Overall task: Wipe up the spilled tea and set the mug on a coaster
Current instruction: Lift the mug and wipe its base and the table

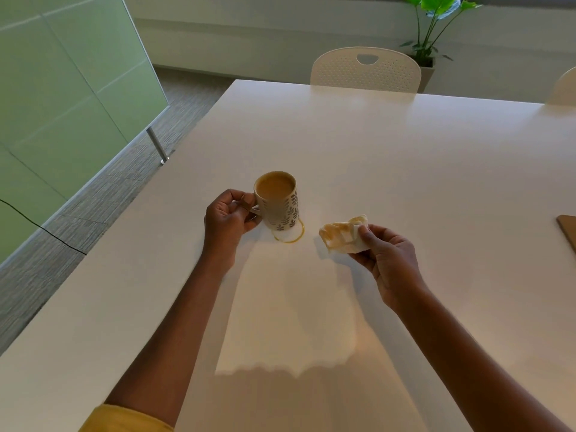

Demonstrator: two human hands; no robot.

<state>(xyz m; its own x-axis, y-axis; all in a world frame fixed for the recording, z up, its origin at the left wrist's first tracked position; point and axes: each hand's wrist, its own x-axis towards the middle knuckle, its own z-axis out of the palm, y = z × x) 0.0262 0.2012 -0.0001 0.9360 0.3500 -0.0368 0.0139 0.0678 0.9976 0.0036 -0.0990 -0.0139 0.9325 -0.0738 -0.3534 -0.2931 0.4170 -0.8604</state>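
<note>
Your left hand (pixel 229 218) curled round the handle of the mug (pixel 278 201), mug full, at the far edge of a tea ring (pixel 291 239) on the white surface (pixel 389 145), your right hand (pixel 386 257) pinching a stained napkin (pixel 341 233) near the ring.

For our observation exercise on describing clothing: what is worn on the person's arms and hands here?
Both forearms are bare; neither the left hand nor the right hand shows a glove, ring or watch. A mustard-yellow sleeve covers the left arm at the bottom edge; the right arm leaves the frame before any sleeve appears.
</note>
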